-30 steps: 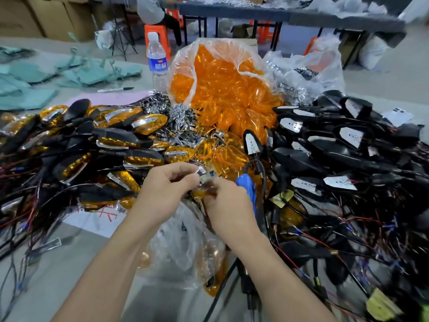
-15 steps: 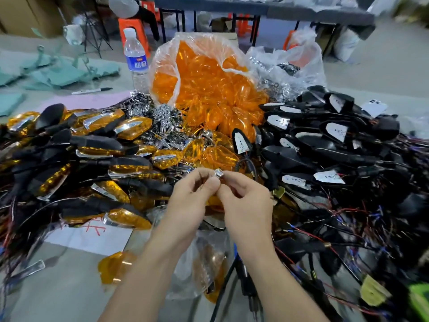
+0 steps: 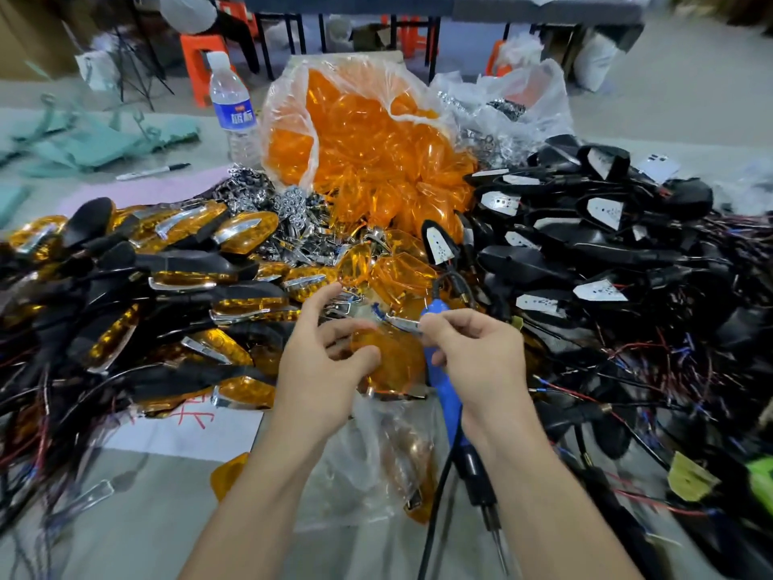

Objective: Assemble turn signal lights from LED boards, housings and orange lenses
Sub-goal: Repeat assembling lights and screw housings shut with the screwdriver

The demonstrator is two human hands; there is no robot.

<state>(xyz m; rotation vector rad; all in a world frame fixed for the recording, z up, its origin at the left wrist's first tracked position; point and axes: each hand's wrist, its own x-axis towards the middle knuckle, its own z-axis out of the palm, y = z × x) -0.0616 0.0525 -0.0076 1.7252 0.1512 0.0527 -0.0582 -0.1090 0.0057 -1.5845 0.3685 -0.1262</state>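
Head view: hands close together, not touching. Left hand [image 3: 322, 370] grips an orange lens [image 3: 391, 362] between thumb and curled fingers, index finger raised. Right hand [image 3: 472, 357] pinches a chrome trim strip [image 3: 403, 324] just above the lens edge. Blue soldering iron [image 3: 441, 378] runs between the wrists, tip toward the person; can't tell whether it's touching the right palm. Finished lights [image 3: 167, 286] crowd the left hand's side. Housings with LED boards [image 3: 585, 253] and loose wires press in right of the right forearm. Bag of orange lenses [image 3: 368, 152] sits beyond the hands. Only open room: bare table [image 3: 125, 525] left of the left forearm.
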